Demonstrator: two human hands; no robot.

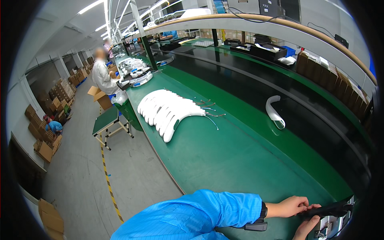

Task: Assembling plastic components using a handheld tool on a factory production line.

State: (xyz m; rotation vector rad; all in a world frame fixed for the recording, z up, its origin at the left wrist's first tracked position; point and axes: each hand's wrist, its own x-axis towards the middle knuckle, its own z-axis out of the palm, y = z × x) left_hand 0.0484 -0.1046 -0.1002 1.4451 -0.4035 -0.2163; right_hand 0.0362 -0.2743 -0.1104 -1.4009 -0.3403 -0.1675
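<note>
At the lower right, my left hand point(294, 206) reaches out of a blue sleeve with a black band at the wrist. Its fingers are bent together at the near end of a long black part point(334, 209). Just below, my right hand point(307, 228) shows only in part, its fingertips against the underside of that part. Metal blocks of a fixture point(329, 226) sit under the black part, close to the picture's rim. What the left fingertips pinch is too small to make out. A row of curved white shells point(168, 110) with thin coloured wires lies farther up the green bench point(224, 160).
One curved white shell point(274, 113) lies on the dark conveyor belt point(240, 76) beyond the bench. A rail point(280, 23) runs above the belt. Cardboard dividers point(328, 74) stand at the far right. A green-topped stool point(106, 120) and a person in white point(102, 74) are at the left.
</note>
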